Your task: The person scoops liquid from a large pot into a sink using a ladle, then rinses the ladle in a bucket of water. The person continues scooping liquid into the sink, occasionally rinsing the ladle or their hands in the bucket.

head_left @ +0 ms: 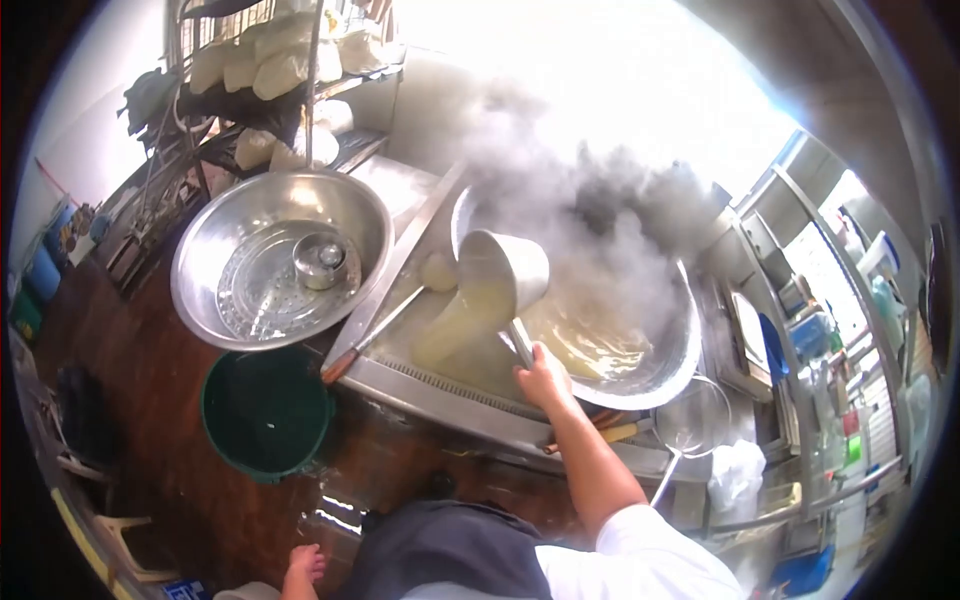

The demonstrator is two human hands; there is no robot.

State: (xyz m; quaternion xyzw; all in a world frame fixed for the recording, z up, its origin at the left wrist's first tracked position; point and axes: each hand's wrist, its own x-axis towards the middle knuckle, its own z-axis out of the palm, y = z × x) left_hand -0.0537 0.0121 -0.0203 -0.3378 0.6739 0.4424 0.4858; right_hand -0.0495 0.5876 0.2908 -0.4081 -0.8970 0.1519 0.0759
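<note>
My right hand (543, 380) grips the handle of a steel scoop pot (510, 265). The pot is tilted over the stainless stove top (440, 390), and pale yellow liquid (452, 325) pours from it onto the steel surface. Just right of the hand sits a big wok (668, 365) holding yellowish liquid, with thick steam rising from it. My left hand is out of sight. A bare foot (302, 566) shows at the bottom edge beside my dark apron.
A large steel basin (200, 270) at the left holds a perforated plate and a small lidded pot (322, 262). A green bucket (265, 412) stands on the wet floor below it. A wooden-handled ladle (372, 338) lies on the stove top, and a wire skimmer (692, 420) sits right of the wok. Shelves with bags (280, 60) stand behind.
</note>
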